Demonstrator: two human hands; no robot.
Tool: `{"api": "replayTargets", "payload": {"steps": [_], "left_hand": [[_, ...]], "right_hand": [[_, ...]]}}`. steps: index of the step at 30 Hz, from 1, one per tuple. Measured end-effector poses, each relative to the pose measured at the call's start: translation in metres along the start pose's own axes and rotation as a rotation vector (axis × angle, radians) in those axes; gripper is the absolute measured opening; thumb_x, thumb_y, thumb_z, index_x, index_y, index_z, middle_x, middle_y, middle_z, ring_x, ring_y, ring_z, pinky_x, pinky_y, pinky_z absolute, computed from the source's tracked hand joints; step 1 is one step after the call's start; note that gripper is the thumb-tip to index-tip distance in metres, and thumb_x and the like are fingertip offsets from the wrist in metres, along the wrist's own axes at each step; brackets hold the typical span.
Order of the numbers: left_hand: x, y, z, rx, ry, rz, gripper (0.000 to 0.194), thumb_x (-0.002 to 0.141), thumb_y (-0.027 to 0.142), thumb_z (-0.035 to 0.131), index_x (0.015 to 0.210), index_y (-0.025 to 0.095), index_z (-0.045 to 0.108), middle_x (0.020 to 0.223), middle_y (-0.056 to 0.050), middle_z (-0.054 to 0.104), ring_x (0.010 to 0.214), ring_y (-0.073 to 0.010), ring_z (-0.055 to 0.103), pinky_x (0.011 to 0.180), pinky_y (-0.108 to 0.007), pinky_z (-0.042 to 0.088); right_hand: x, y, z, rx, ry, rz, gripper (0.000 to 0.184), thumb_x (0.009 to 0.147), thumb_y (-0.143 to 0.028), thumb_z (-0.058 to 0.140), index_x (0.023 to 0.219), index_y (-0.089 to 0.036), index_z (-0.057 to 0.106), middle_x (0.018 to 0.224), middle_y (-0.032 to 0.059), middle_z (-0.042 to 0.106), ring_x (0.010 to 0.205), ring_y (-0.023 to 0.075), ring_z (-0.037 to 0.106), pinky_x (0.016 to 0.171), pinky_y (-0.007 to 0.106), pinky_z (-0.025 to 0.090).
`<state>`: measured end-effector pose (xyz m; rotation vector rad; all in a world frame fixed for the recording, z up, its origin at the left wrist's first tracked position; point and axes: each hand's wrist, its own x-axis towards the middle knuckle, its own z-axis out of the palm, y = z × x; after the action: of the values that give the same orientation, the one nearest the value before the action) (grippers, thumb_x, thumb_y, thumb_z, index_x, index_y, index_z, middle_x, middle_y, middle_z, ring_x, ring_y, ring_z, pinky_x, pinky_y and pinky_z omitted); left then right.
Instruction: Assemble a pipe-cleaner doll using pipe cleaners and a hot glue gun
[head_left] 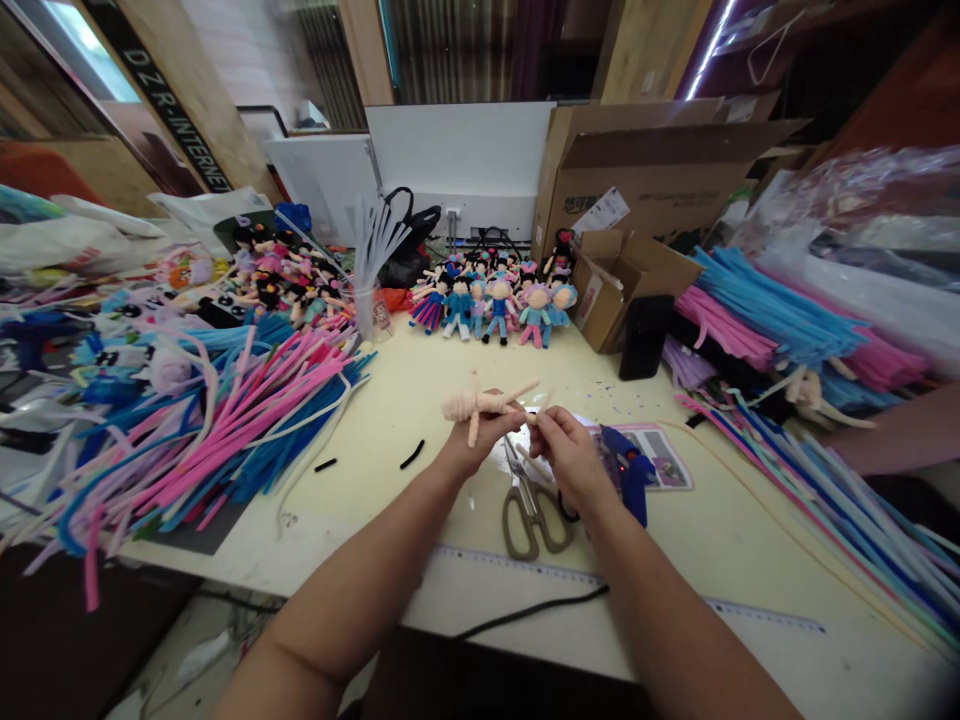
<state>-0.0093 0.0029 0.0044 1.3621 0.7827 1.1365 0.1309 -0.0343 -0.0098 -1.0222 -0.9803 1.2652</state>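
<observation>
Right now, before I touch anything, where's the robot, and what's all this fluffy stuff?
There's no robot here, just a person's two bare hands. This one picture comes from a camera on the person's head, looking forward and down. The left hand holds a pale fuzzy figure, and the right hand pinches at one end of it. On the table below are scissors and a long ruler. Little dolls stand at the back. The fluffy stuff on the left is a pile of pink and blue fuzzy sticks.
</observation>
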Motion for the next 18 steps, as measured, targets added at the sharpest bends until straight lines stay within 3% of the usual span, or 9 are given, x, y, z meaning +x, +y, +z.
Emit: {"api": "replayTargets", "payload": {"steps": [5,9,12,15,18], "left_hand": [[0.0,-0.001,0.001,-0.004,-0.006,0.004,0.017,0.071,0.033,0.071,0.067,0.016,0.07,0.072,-0.003,0.06,0.073,-0.0155,0.054,0.069,-0.028,0.042],[0.0,-0.004,0.006,-0.101,0.009,-0.027,0.018,0.068,0.032,0.073,0.067,0.015,0.069,0.07,-0.002,0.06,0.069,-0.013,0.052,0.065,-0.026,0.04],[-0.001,-0.006,0.011,-0.227,-0.03,-0.15,0.023,0.069,0.036,0.072,0.07,0.014,0.066,0.062,0.0,0.056,0.055,-0.0082,0.046,0.054,-0.023,0.035],[-0.006,-0.006,0.014,-0.182,-0.177,-0.381,0.032,0.07,0.044,0.071,0.068,0.014,0.061,0.058,0.0,0.057,0.045,-0.0061,0.044,0.045,-0.021,0.029],[-0.013,-0.003,0.017,-0.081,-0.448,-0.511,0.037,0.072,0.05,0.068,0.068,0.014,0.06,0.062,-0.004,0.063,0.045,-0.0069,0.049,0.044,-0.02,0.032]], "right_hand": [[0.0,-0.004,0.001,0.148,-0.044,0.13,0.032,0.069,-0.045,0.07,0.067,-0.02,0.05,0.059,-0.0047,0.05,0.05,0.0086,0.044,0.05,0.024,0.038],[-0.001,-0.004,0.004,0.183,-0.019,0.101,0.032,0.067,-0.044,0.071,0.067,-0.021,0.049,0.059,-0.0048,0.049,0.05,0.0084,0.043,0.05,0.024,0.037],[0.002,-0.003,0.003,0.202,0.046,0.038,0.031,0.068,-0.043,0.07,0.069,-0.021,0.049,0.058,-0.005,0.048,0.05,0.0088,0.043,0.05,0.024,0.037],[0.004,-0.003,-0.002,0.159,0.148,-0.048,0.028,0.072,-0.043,0.066,0.07,-0.022,0.047,0.057,-0.0055,0.048,0.05,0.009,0.042,0.05,0.024,0.035],[0.004,-0.005,-0.008,-0.016,0.238,-0.155,0.024,0.081,-0.041,0.058,0.073,-0.022,0.046,0.058,-0.0056,0.047,0.052,0.0102,0.042,0.051,0.024,0.034]]}}
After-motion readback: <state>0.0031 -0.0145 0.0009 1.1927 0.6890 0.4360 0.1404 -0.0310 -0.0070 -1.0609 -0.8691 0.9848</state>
